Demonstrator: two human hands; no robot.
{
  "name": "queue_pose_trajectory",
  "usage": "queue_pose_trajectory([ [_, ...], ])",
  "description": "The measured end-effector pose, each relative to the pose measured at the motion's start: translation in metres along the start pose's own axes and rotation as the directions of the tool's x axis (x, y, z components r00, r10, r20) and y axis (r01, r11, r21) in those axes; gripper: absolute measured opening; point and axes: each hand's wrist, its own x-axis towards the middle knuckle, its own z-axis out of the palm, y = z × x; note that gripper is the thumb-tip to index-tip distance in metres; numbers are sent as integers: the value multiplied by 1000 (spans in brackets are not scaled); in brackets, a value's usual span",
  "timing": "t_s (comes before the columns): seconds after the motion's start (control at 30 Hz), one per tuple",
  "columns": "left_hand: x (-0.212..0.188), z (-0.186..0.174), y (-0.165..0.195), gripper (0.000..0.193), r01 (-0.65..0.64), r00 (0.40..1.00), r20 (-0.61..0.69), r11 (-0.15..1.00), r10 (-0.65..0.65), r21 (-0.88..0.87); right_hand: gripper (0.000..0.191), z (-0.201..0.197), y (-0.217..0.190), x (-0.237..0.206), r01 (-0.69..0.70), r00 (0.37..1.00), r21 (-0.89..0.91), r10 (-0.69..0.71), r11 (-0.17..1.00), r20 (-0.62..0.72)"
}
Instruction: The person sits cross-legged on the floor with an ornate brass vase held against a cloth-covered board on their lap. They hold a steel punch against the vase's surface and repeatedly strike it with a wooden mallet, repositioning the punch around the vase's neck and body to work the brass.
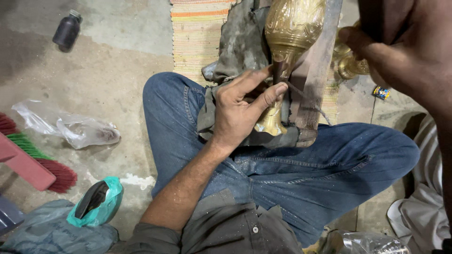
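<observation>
So the left hand [238,110] is curled in a narrow pinch around a thin dark metal punch tool [278,70], thumb and index finger closed on the shaft, with its tip pressed against the embossed golden brass vessel [292,28] just above the fingers. The vessel's narrow foot sticks out right under the fingertips, and the whole piece lies on a worn wooden plank [315,84] that slants across the lap just right of that hand. Under the palm there's a grimy grey cloth [235,51] bunched up over the knee of the blue denim jeans [329,164], which are speckled with fine metal dust. The right hand [405,47] is up at the top right, close to the camera and mostly in shadow; it looks wrapped round something, but I can't really tell what it's gripping. Just beside it sits a second small brass piece [351,66]. Beyond the vessel lies a striped woven mat [197,33]. Well off to the left of the left hand: a dark plastic bottle [67,30], a crumpled clear plastic bag [70,127], a red and green broom [42,164] and a teal plastic bag [99,202] on the concrete floor [103,84].
</observation>
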Motion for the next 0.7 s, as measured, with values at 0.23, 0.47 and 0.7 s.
queue_pose_trajectory([
  [0.23,-6,2,4,32,-36,997,-66,999,38,24,8,5,7,-1,203,977,1,-202,979,-73],
  [0.47,-6,-1,6,28,47,998,-38,999,-48,-13,22,-8,-14,13,48,995,-220,-29,974,92],
  [0.7,-7,-2,4,29,-6,999,-42,1000,7,14,32,-12,-17,14,174,982,-106,-164,979,97],
])
